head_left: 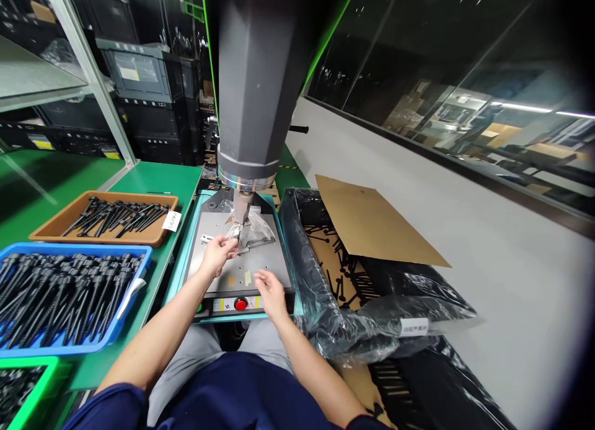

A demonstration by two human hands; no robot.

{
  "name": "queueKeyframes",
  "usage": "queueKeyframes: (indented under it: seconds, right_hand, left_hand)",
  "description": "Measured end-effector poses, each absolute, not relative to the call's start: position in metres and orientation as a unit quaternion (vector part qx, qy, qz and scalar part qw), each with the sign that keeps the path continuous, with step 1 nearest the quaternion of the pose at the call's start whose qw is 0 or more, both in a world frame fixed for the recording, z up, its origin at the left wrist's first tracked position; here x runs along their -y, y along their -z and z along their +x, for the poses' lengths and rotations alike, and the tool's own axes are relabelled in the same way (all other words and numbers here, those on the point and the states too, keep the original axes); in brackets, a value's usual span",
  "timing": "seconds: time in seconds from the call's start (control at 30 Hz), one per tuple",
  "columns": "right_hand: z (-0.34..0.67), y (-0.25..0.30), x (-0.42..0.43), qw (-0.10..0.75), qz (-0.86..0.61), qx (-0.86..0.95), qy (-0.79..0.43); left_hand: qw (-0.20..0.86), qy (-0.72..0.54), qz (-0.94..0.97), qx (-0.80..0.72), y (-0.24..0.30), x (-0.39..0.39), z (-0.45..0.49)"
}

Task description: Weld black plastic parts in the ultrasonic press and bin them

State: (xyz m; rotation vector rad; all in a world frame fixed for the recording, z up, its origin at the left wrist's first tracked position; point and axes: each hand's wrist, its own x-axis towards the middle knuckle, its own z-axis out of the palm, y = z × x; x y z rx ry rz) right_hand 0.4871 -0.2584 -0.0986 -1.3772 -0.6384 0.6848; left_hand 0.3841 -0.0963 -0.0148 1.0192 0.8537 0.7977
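My left hand (218, 256) reaches to the welding-type press's tip, its thumb and forefinger pinched on a small black part (238, 236). Most of that part is hidden by the fingers and by clear plastic film (260, 227) around the fixture. Directly above is the metal horn (242, 206) of the big grey press head (253, 89). Lower right, my right hand (272, 292) hovers over the near edge of the grey metal base plate (209, 222), fingers apart and holding nothing. A red button (240, 304) sits on the panel between my forearms.
On the left green bench stand an orange tray (46, 232) and a blue tray (147, 259) of black ribbed parts, plus a green bin (44, 374). At right, a plastic-lined box (297, 256) holds black parts on cardboard, with a loose cardboard sheet (381, 222) over it.
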Motion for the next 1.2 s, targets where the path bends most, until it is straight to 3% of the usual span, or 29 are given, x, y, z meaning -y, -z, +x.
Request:
queueKeyframes:
  seconds: [0.2, 0.43, 0.6, 0.73, 0.87, 1.2]
  right_hand:
    - [0.471, 0.071, 0.183, 0.721, -0.37, 0.112, -0.575]
    - [0.503, 0.058, 0.165, 0.813, -0.16, 0.0, -0.559]
    - [0.506, 0.058, 0.154, 0.772, -0.309, 0.148, -0.535]
    - [0.504, 0.041, 0.13, 0.738, -0.53, 0.287, -0.304]
    - [0.513, 0.021, 0.114, 0.64, -0.664, 0.375, -0.087]
    - [0.528, 0.003, 0.097, 0.567, -0.675, 0.453, -0.13]
  left_hand:
    - [0.805, -0.33, 0.359, -0.337, 0.004, 0.101, 0.38]
    - [0.823, -0.302, 0.33, -0.351, -0.001, 0.091, 0.37]
    - [0.823, -0.301, 0.332, -0.35, -0.003, 0.094, 0.372]
    - [0.818, -0.315, 0.335, -0.347, -0.008, 0.095, 0.372]
    - [0.814, -0.324, 0.339, -0.343, -0.012, 0.095, 0.372]
    - [0.817, -0.348, 0.322, -0.329, -0.02, 0.09, 0.373]
